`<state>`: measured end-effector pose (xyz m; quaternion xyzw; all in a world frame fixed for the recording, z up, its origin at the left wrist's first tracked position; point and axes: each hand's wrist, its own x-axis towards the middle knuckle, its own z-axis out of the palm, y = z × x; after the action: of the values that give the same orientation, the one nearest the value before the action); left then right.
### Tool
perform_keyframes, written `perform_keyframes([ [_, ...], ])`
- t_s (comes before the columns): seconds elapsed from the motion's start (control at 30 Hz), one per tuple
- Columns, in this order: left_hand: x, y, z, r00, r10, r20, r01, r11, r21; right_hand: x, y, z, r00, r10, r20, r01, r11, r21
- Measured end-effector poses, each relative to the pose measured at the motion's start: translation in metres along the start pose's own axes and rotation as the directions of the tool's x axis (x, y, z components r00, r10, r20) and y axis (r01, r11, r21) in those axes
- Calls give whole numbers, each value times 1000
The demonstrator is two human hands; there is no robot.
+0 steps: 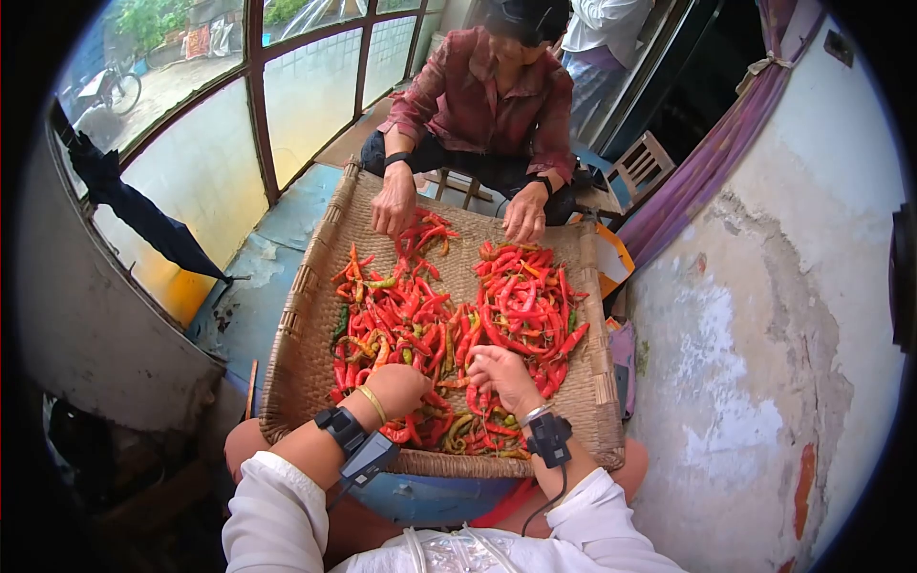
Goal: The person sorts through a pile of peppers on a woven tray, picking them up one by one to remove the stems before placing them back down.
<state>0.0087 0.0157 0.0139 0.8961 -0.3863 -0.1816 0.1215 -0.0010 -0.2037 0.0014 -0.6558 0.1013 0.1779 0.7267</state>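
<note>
Red chili peppers (521, 296), with some green and yellowish ones among them, lie heaped in a large woven basket tray (296, 358). My left hand (396, 390) is over the near left part of the heap, its fingers curled down towards the peppers. What it grips, if anything, is hidden behind the back of the hand. To the right, my right hand (503, 377) is just above the chilies with its fingers bent in a pinch. Whatever lies between those fingertips is too small to make out.
Across the tray sits another person (487, 105), both hands over its far side. Someone in white (607, 33) stands behind. A folded umbrella (158, 215) leans at the left by the windows. A wooden chair (642, 170) and a peeling wall (745, 382) are on the right.
</note>
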Motion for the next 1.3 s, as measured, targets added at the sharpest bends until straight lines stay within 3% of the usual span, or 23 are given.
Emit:
perform_keyframes([
  [0.07, -1, -1, 2, 999, -41, 34, 40, 999, 31, -3, 7, 23, 980, 97, 173, -38, 948, -316],
  [0.1, -1, -4, 8, 999, -51, 9, 51, 997, 54, -2, 19, 31, 967, 1, 254, 121, 877, -464],
  [0.13, -1, -6, 11, 998, -62, -16, 63, 995, 76, 0, 31, 35, 935, -78, 347, 280, 763, -583],
  [0.17, -2, -6, 12, 998, -63, -14, 63, 995, 74, 4, 41, 36, 875, -155, 459, 474, 466, -747],
  [0.2, -3, -7, 12, 999, -39, -7, 39, 997, 69, 0, 35, 42, 879, -53, 473, 456, 379, -805],
  [0.27, -3, -4, 6, 1000, -14, 1, 14, 998, 61, 0, 38, 42, 871, -15, 492, 445, 449, -775],
  [0.33, -2, 2, -5, 952, -27, 303, 0, 996, 87, -4, 29, 42, 854, 28, 519, 450, 459, -766],
  [0.5, -7, -3, 5, 958, 19, 286, -34, 998, 46, -8, 25, 41, 821, 53, 568, 492, 440, -752],
  [0.6, -7, -6, 9, 957, 35, 289, -48, 998, 37, -10, 23, 43, 792, 105, 601, 478, 505, -718],
  [0.67, -7, -6, 7, 954, 32, 298, -45, 998, 36, -8, 23, 45, 767, 236, 597, 347, 630, -695],
  [0.7, -6, -6, 3, 949, 46, 311, -63, 997, 44, -5, 25, 44, 763, 236, 602, 349, 633, -691],
  [0.77, -4, -5, 0, 942, 55, 332, -75, 996, 47, -1, 32, 40, 796, 234, 559, 213, 756, -619],
  [0.83, -4, -7, -1, 981, 91, 170, -83, 995, -55, -5, 26, 43, 806, 227, 546, 182, 784, -593],
  [0.87, -4, -9, 1, 981, 80, 175, -72, 996, -55, -6, 21, 45, 823, 216, 526, 154, 806, -572],
  [0.93, -3, -9, 0, 993, 87, -84, -95, 991, -97, -11, 19, 48, 838, 221, 499, 98, 838, -537],
  [1.0, -2, -5, -4, 993, 75, -92, -90, 980, -176, -11, 24, 49, 864, -96, 495, 414, 696, -587],
  [1.03, -2, -2, -3, 975, 75, -210, -136, 946, -294, -10, 22, 49, 892, -26, 451, 304, 772, -557],
  [1.07, -1, 0, -3, 943, 59, -326, -194, 896, -399, -9, 22, 48, 889, -30, 457, 310, 773, -553],
  [1.13, 1, 1, -5, 930, 61, -363, -221, 880, -421, -5, 26, 43, 943, -12, 332, 221, 769, -600],
  [1.17, 2, 2, -5, 916, 65, -397, -254, 858, -446, -5, 27, 42, 930, -141, 340, 317, 775, -546],
  [1.2, 2, 2, -6, 900, 69, -431, -288, 835, -469, -6, 22, 43, 927, -144, 347, 324, 775, -542],
  [1.27, 2, 3, -8, 896, 51, -441, -270, 851, -451, -11, 10, 43, 969, 32, 245, 101, 854, -511],
  [1.3, 1, 3, -9, 864, -10, -503, -233, 878, -418, -9, 11, 39, 973, -22, 228, 139, 846, -514],
])
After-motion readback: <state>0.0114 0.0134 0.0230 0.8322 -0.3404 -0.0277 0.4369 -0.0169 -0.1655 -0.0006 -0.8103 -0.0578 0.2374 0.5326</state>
